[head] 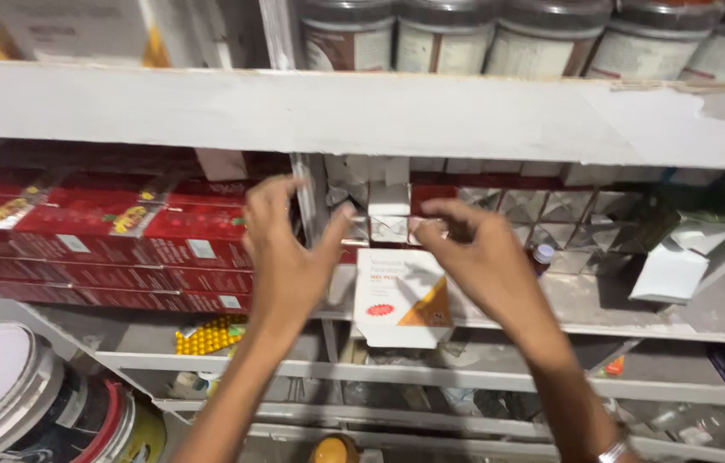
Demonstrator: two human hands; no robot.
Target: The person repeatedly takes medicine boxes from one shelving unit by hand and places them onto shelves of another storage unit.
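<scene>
On the middle shelf: both my hands were raised in front of a small silver-white packet (pixel 390 225) that stood upright among the stock.
Left hand (pixel 283 249): my fingers were spread and curled, the thumb tip at the packet's left edge; I could not tell if it touched.
Right hand (pixel 475 257): my thumb and forefinger pinched the packet's right edge.
White carton with orange corner (pixel 398 298): it leaned at the shelf's (pixel 637 330) front edge, just below the packet, between my wrists.
Red cartons (pixel 114 231): they were stacked in rows to the left of my left hand.
Silver foil packs (pixel 568 210): they were lined up behind my right hand.
Yellow blister strip (pixel 208 336): it lay on the shelf below, under the red cartons.
Jars (pixel 499 39): they stood in a row on the shelf above.
</scene>
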